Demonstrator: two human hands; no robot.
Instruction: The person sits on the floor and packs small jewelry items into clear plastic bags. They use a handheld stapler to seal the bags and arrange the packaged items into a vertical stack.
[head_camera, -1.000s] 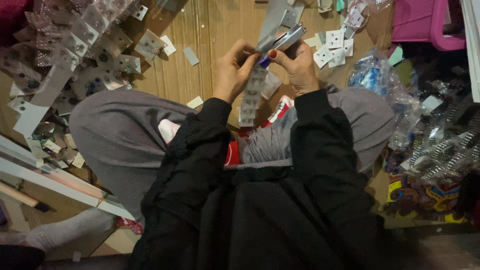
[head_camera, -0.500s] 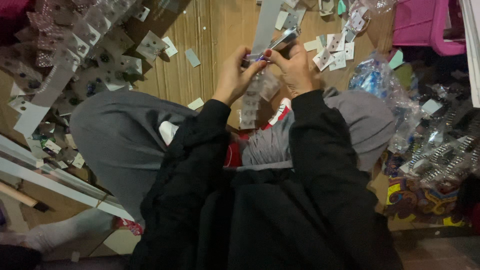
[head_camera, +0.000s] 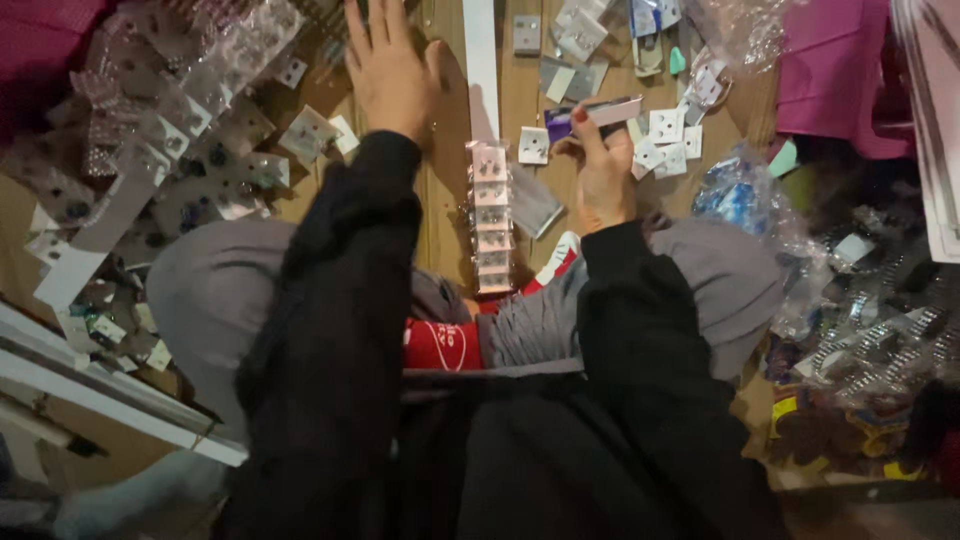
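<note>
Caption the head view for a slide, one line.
Seated person's left hand reaches out open over wooden floor; right hand grips a stapler.

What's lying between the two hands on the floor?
In the head view, a long white strip and a hanging column of small earring cards lie between the left hand and the right hand, over wooden floor.

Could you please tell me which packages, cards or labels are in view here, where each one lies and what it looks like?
Hanging strip of small pale square cards: centre, over the lap, between the hands.
Small stapler-like tool, purple and silver: in the right hand.
Loose white square cards: on the wooden floor beside the right hand.
Clear crinkled plastic bags: right.
Heap of white carded pieces: left, below the open left hand.
</note>
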